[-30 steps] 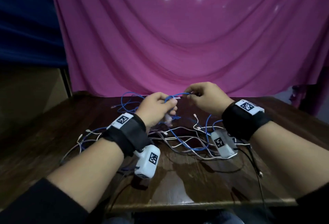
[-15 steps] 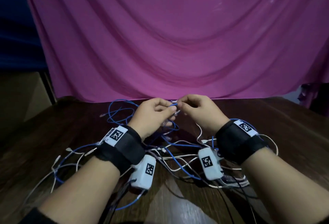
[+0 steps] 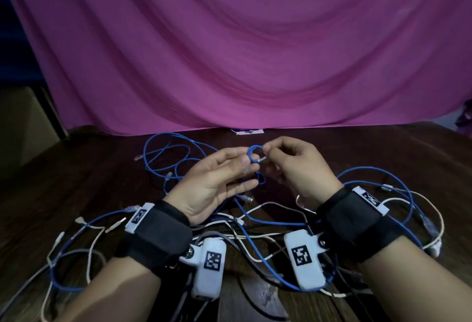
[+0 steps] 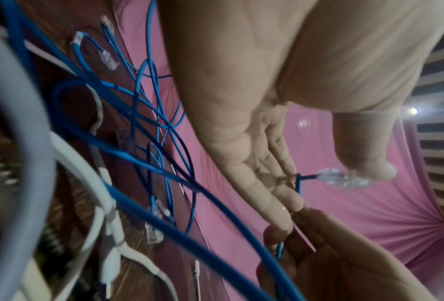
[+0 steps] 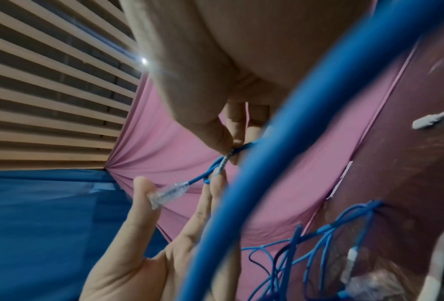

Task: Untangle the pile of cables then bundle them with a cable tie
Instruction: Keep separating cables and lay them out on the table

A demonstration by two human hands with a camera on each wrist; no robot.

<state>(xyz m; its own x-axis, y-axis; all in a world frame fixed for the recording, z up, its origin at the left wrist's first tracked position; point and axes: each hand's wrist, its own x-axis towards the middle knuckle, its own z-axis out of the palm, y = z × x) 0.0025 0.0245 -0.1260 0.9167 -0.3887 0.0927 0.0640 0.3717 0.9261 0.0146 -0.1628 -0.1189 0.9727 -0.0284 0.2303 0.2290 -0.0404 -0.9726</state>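
1. Head view: both hands are raised above the table (image 3: 357,148), close together, over a tangle of blue and white cables (image 3: 250,234).
2. Left hand (image 3: 217,181) lies palm up with fingers nearly straight; a small blue loop (image 3: 253,154) rests at its fingertips.
3. Right hand (image 3: 296,165) has thumb and forefinger curled, pinching the loop at its top right.
4. Left wrist view: a clear plug (image 4: 339,180) on a thin blue cable (image 4: 307,177) sits at the left thumb tip, the cable crossing the straight fingers (image 4: 267,183).
5. Right wrist view: the right thumb and finger (image 5: 221,140) pinch the cable where it doubles back; the plug (image 5: 168,193) lies against the left thumb.
6. More blue loops (image 3: 168,158) lie on the table beyond the left hand; white cables (image 3: 421,219) trail right of the right wrist.
7. A pink cloth (image 3: 242,53) hangs behind the table.
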